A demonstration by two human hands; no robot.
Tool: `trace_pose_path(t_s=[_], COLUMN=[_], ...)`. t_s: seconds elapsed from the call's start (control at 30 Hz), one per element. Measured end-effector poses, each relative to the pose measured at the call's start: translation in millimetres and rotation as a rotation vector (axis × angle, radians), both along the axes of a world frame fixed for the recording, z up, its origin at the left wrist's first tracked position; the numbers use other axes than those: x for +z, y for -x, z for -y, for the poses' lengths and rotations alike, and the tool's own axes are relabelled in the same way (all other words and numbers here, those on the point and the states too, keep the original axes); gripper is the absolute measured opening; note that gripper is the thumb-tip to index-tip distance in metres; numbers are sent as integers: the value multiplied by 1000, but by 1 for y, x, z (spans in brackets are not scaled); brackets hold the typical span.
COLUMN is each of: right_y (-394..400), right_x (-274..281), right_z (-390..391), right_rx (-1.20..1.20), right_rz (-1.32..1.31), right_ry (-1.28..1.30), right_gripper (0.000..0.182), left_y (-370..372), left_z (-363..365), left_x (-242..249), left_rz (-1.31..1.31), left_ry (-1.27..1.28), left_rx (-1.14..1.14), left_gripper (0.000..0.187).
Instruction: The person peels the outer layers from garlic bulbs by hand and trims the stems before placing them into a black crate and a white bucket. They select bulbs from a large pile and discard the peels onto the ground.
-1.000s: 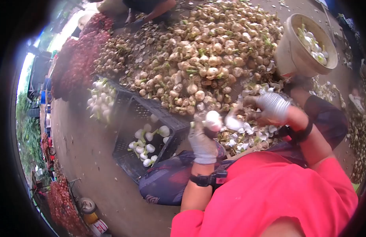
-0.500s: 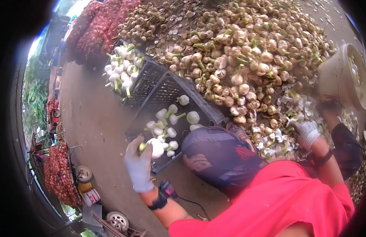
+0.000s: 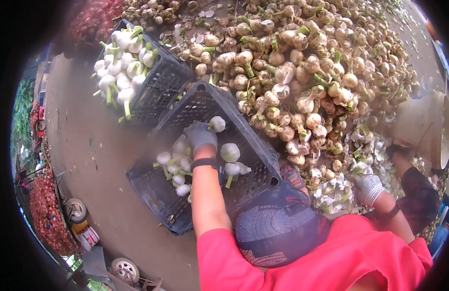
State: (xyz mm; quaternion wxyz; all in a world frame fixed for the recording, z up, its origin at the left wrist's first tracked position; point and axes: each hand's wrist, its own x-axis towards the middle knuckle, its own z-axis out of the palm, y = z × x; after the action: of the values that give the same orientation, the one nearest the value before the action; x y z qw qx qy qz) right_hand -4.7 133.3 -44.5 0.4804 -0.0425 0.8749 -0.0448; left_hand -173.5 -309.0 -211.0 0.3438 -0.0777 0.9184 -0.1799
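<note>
Left hand (image 3: 203, 136) is inside the plastic crate (image 3: 256, 140), right hand (image 3: 369, 189) by garlic skins (image 3: 335, 188), four o'clock. I cannot tell either grip.

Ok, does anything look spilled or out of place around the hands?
Loose white peelings lie strewn around the right hand, outside any container, so they look spilled. The bucket appears tilted, but lens distortion leaves that uncertain.
</note>
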Motion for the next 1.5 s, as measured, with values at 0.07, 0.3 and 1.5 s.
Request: trace_pose_path(t_s=[0.07,0.3,1.5], right_y=[9,1,-21], right_x=[-2,-11,-24], right_z=[4,6,1], right_rx=[38,37,64], right_rz=[-13,-43,-89], right_ry=[35,93,30], right_gripper=[33,33,33], left_y=[-2,-39,-262], left_z=[7,43,67], left_x=[-18,3,294], left_rz=[-70,-429,-528], left_ry=[37,-550,-1741], left_rx=[-21,45,958], left_gripper=[26,16,20])
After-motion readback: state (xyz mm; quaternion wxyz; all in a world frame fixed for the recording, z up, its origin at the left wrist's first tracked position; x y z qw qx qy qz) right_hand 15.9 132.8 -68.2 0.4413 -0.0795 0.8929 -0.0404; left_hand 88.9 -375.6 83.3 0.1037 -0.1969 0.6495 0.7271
